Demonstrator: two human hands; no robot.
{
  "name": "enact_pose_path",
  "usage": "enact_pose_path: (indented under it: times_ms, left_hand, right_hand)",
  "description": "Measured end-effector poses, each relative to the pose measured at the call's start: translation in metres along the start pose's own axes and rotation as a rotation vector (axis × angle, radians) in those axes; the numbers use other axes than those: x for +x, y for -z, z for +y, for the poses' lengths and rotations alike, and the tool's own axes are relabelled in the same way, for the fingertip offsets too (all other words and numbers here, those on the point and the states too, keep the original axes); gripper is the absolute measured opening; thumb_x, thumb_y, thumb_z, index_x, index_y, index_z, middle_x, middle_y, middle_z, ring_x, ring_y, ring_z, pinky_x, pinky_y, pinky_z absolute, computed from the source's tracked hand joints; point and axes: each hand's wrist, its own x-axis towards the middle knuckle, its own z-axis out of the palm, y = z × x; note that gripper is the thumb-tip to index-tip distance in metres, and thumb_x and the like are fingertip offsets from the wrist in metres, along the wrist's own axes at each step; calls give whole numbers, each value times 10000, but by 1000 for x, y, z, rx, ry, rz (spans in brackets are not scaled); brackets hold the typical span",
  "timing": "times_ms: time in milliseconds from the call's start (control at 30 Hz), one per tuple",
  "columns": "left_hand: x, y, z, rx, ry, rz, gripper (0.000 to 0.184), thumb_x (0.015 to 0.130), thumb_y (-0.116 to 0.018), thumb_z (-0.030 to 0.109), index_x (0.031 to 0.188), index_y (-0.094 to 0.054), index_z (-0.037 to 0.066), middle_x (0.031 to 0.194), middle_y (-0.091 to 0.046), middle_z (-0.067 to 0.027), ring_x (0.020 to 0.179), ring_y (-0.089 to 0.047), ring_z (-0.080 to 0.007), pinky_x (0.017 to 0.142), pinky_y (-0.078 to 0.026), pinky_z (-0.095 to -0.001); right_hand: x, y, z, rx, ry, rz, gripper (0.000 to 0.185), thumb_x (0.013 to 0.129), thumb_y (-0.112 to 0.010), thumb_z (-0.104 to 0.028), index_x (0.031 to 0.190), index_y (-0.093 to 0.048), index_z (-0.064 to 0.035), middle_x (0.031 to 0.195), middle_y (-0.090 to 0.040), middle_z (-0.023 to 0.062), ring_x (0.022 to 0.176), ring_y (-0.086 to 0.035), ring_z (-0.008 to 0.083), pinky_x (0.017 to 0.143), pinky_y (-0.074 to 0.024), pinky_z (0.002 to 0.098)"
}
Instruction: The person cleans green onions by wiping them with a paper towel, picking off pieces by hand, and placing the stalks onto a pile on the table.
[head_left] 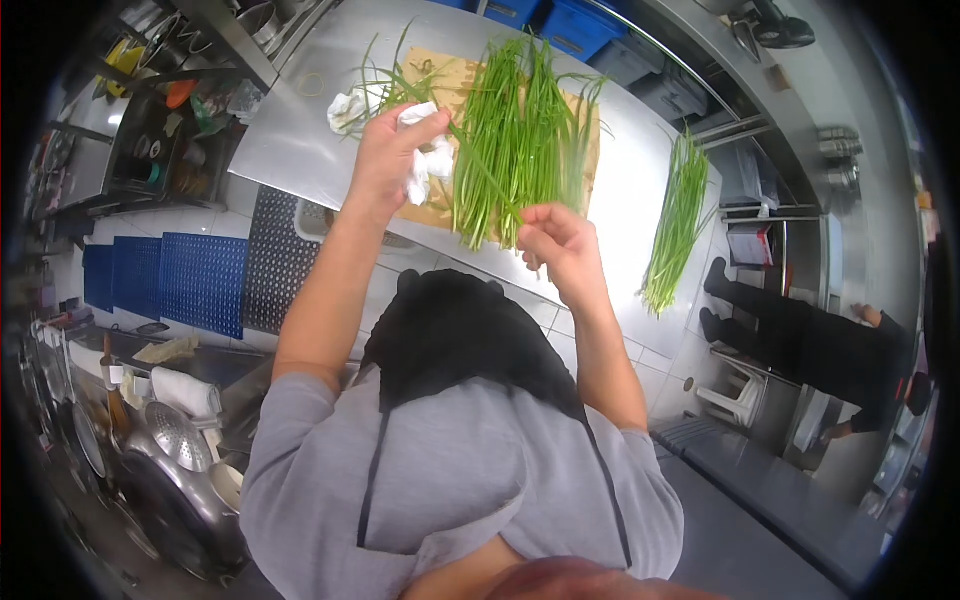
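My left hand (390, 155) is closed around a crumpled white paper or cloth (430, 170), over the left part of the brown paper sheet (435, 210). Fingers pinched together, my right hand (565, 250) is at the lower end of a green chive stalk (488, 178), which slants up towards the left hand. Beneath and between the hands lies a thick pile of long green chives (515, 130) on the brown paper. Loose green blades (385, 85) and another crumpled white piece (347, 112) lie beyond the left hand.
A second bunch of chives (678, 225) lies at the right of the steel table (630, 150). Blue crates (580, 30) stand behind it. On the right, a person in dark clothes (810, 335) stands near shelving. Pans and a strainer (178, 435) are at lower left.
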Motion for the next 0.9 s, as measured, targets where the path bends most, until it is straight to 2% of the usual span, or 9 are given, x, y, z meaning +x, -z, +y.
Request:
enact_pose_path:
  times_ms: [100, 167, 300, 400, 500, 600, 800, 900]
  left_hand:
    - [-5, -12, 2, 7, 4, -19, 182, 840, -740, 135, 934, -633, 21, 812, -661, -41, 664, -617, -94, 603, -507, -243]
    - [-4, -16, -1, 58, -3, -34, 207, 831, -752, 152, 941, -633, 24, 799, -658, -40, 656, -607, -89, 584, -489, -237]
    - [-5, -25, 0, 128, -14, -89, 191, 855, -736, 158, 942, -615, 39, 771, -648, -31, 631, -597, -82, 559, -479, -232]
    - [-8, -29, 4, 144, -13, -97, 208, 845, -747, 152, 956, -617, 34, 763, -650, -34, 643, -607, -82, 561, -478, -227]
    - [-8, -25, 1, 128, -16, -111, 206, 841, -749, 145, 955, -623, 29, 771, -654, -33, 648, -610, -81, 563, -477, -223]
    - [-9, -25, -2, 139, -43, -112, 213, 820, -768, 127, 970, -660, 21, 804, -660, -22, 668, -585, -63, 584, -462, -221]
    - [-13, -33, -1, 173, 70, -219, 179, 817, -752, 75, 956, -664, 6, 807, -661, -18, 691, -603, -67, 602, -480, -225]
    - [-12, -34, -6, 146, 56, -218, 172, 808, -745, 62, 947, -662, 6, 812, -661, -20, 694, -606, -70, 603, -481, -225]
  right_hand:
    - [11, -13, -13, 54, -1, -38, 168, 871, -672, -146, 919, -644, 13, 704, -634, 28, 600, -555, 71, 528, -431, 226]
    - [23, -18, -22, 60, 10, -48, 187, 862, -685, -149, 933, -646, 19, 708, -636, 27, 607, -557, 67, 535, -433, 224]
    - [45, -25, -32, -139, 209, 44, 211, 833, -725, -153, 918, -661, 30, 696, -636, 10, 596, -549, 53, 556, -441, 219]
    - [46, -26, -37, -189, 197, 55, 189, 834, -728, -143, 901, -667, 23, 691, -634, 12, 581, -545, 53, 518, -439, 218]
    - [42, -26, -42, -17, 97, 28, 174, 833, -734, -134, 904, -672, 12, 704, -638, 12, 570, -546, 53, 470, -441, 211]
    - [44, -26, -37, 87, 95, 60, 142, 836, -733, -130, 881, -676, -7, 715, -639, 8, 559, -549, 55, 434, -448, 209]
    - [45, -17, -36, 176, 42, 60, 97, 839, -721, -112, 866, -670, -34, 728, -641, 7, 619, -577, 61, 473, -490, 238]
    - [44, -15, -39, 238, -6, 95, 79, 848, -707, -110, 864, -675, -40, 749, -641, 10, 645, -584, 72, 485, -499, 250]
